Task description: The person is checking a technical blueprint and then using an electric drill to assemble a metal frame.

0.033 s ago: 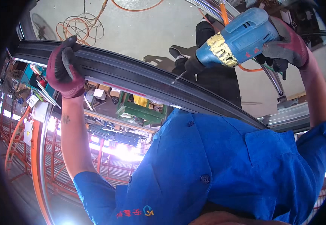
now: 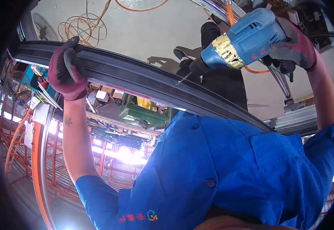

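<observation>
A long dark frame profile (image 2: 136, 78) with grooves along its length crosses in front of me, from the far left down to the right. My left hand (image 2: 67, 71), in a maroon and grey work glove, grips it near its left end, fingers curled over the edge. In my gloved right hand (image 2: 295, 48) is a blue power drill (image 2: 251, 36), held by its rear handle, with torn yellow tape round its body. Its thin drill bit (image 2: 183, 79) points down left, the tip at the profile's grooved face; whether it has entered the surface I cannot tell.
Tangled orange cables (image 2: 83, 28) lie on the pale floor. Below the profile stands a green metal frame (image 2: 145, 113) among boxes. An orange post (image 2: 37, 161) rises at the left, and a silver rail (image 2: 282, 86) lies beyond the drill. A fan (image 2: 42, 27) is at the far left.
</observation>
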The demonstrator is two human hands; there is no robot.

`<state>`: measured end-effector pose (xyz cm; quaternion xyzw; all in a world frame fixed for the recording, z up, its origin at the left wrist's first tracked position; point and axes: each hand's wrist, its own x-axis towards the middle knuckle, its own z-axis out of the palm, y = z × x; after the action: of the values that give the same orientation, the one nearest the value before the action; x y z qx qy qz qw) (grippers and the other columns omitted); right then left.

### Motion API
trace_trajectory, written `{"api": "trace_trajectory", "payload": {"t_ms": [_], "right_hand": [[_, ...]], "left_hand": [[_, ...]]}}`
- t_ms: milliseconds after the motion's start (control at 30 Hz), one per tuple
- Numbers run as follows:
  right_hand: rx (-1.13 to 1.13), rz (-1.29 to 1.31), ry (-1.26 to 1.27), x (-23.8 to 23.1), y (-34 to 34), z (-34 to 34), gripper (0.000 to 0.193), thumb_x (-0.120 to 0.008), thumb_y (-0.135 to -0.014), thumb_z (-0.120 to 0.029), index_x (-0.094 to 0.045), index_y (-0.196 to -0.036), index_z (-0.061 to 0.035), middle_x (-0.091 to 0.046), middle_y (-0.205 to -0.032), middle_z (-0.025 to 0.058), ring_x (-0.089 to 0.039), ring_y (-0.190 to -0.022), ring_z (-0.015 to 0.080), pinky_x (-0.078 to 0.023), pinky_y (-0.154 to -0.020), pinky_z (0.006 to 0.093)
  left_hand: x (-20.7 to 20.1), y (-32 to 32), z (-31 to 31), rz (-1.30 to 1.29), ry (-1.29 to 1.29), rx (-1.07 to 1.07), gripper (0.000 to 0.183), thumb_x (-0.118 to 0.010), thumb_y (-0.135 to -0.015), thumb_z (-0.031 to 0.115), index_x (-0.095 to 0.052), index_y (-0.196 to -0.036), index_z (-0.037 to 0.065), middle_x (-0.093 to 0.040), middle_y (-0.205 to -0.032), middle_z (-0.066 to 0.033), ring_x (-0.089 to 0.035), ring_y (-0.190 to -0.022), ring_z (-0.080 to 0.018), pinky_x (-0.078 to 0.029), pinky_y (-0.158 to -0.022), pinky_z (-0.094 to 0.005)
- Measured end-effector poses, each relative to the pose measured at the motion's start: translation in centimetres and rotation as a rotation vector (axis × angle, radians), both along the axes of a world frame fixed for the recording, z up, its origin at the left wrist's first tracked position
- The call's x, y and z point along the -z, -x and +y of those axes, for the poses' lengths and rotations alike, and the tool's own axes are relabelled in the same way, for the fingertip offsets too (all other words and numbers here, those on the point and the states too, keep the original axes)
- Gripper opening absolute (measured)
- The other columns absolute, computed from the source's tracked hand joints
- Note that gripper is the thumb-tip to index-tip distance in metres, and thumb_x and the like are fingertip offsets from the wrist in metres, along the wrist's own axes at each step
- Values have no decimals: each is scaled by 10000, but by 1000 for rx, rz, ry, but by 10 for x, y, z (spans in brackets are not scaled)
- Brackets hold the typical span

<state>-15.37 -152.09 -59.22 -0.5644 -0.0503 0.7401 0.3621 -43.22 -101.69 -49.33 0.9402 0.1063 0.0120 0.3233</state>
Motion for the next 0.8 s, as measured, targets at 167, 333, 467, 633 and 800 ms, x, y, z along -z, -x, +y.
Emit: {"api": "trace_trajectory", "payload": {"t_ms": [167,333,467,633,800], "right_hand": [[-6,-21,1,0,2,18,902,-852,-847,-155,-453,-1641,-5,-681,-1385,99,-656,-1234,189,-531,-1077,379],[107,-63,-158,1,15,20,840,-793,-964,-203,-383,-1669,1,-766,-1116,185,-792,-835,216,-636,-684,340],[-6,-66,-70,-4,1,31,880,-856,-857,-188,-472,-1625,6,-649,-1428,87,-636,-1268,185,-512,-1110,376],[21,-2,-23,-1,4,26,898,-866,-850,-199,-465,-1627,6,-647,-1415,84,-632,-1266,184,-503,-1119,378],[-30,13,26,-1,-1,23,901,-864,-849,-201,-461,-1629,-4,-649,-1415,85,-626,-1271,180,-503,-1117,377]], "left_hand": [[-3,-1,-3,-6,-20,5,344,-591,-1129,213,-732,-1229,-85,-799,-1099,-172,-777,-888,-217,-598,-817,-314],[-2,-2,-5,-1,5,-5,305,-595,-1123,178,-739,-1203,-80,-802,-1089,-175,-761,-863,-203,-597,-818,-313],[0,1,-1,-51,73,-10,319,-598,-1122,188,-738,-1198,-89,-800,-1088,-184,-766,-868,-213,-601,-821,-318],[-3,0,-2,-19,19,-13,349,-597,-1122,211,-736,-1196,-101,-799,-1094,-195,-776,-867,-231,-610,-817,-329],[-2,-2,0,-24,10,37,369,-588,-1125,226,-725,-1218,-104,-795,-1102,-200,-775,-863,-232,-612,-811,-330]]}}
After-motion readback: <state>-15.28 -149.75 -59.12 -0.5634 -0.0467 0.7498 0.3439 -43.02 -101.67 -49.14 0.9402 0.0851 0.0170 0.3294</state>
